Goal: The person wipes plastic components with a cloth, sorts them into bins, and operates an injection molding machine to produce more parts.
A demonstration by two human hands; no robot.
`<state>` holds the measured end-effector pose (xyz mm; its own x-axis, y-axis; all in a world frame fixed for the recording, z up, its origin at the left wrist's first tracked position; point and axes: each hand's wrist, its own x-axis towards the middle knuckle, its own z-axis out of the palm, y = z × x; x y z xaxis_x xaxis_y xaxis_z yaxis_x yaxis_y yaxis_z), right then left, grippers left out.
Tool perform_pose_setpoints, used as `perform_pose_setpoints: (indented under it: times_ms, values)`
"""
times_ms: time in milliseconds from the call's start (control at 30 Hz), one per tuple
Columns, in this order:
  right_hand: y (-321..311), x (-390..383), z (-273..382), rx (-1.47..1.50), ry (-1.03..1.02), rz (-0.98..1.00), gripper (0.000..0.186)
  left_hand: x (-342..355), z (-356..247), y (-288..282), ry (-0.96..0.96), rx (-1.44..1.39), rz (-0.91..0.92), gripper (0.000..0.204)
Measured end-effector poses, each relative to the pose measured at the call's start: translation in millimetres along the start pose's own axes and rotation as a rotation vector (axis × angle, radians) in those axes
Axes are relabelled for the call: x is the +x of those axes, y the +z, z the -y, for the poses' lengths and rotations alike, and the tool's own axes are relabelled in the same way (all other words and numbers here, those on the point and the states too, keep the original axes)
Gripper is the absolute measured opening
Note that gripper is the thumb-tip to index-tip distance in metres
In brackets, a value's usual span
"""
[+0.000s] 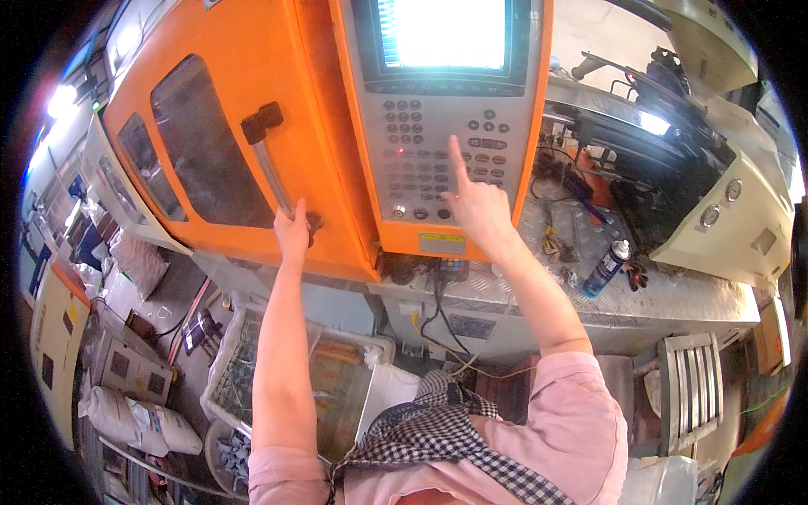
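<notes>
My left hand (292, 229) is closed around the lower part of a grey bar door handle (271, 168). That handle is fixed to an orange machine door (244, 50) with dark windows. In front of the grey control panel (374, 118), my right hand (481, 212) holds nothing. Its index finger stretches up over the round buttons, while the other fingers are partly curled. Whether the fingertip touches a button, I cannot tell. Above the buttons a screen (442, 34) glows nearly white.
On the metal ledge (673, 316) at right stand a spray can (606, 269) and pliers (554, 242). Below my left arm sits a plastic bin (244, 358) of small parts. White sacks (143, 421) lie at lower left, a slatted rack (690, 391) at lower right.
</notes>
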<state>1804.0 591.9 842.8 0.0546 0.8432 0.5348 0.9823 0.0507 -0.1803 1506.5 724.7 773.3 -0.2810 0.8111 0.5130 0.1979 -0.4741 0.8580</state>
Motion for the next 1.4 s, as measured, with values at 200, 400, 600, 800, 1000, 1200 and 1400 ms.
perform_pose_setpoints:
  times_ms: [200,400,600,800,1000,1200,1400]
  values:
    - [15,17,35,0.024,-0.204,-0.011,0.089,5,5,-4,0.038,0.065,0.013,0.023]
    - [23,42,47,-0.018,-0.233,-0.04,0.088,-3,-9,1,-0.039,-0.112,0.025,0.024]
    - [28,55,45,-0.094,-0.195,-0.022,0.085,1,1,-2,0.017,-0.021,0.022,0.023]
    - [22,53,40,-0.023,-0.215,-0.094,0.082,4,3,-2,0.105,0.039,-0.023,0.021]
    - [10,50,44,-0.042,-0.19,-0.051,0.08,1,-1,-2,0.031,0.024,0.009,0.021]
    - [22,54,40,-0.093,-0.208,-0.008,0.075,-4,-11,3,-0.041,-0.071,0.016,0.02]
    - [13,50,44,-0.024,-0.186,-0.009,0.076,-4,-16,0,-0.114,-0.034,0.028,0.024]
